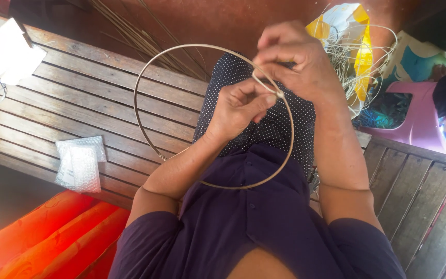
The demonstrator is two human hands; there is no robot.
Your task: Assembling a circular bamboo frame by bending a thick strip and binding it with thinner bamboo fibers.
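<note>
Thin pale round cane hoop (153,147): held over the lap, its upper right rim pinched in both hands. Left hand (239,106): fingers curled tight on the rim. Right hand (295,62): fingertips just above, closed on a pale flat cane strip (265,85) looped onto the rim.

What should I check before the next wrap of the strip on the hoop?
1. Left hand gripping the hoop at the join: ok.
2. Right hand pinching the pale strip: ok.
3. Strip lying against the hoop rim: ok.
4. Strip tightness: cannot tell.
5. Spare strips beside the yellow bag, close to the right hand: ok.
6. Hoop round, no visible kink: ok.
</note>
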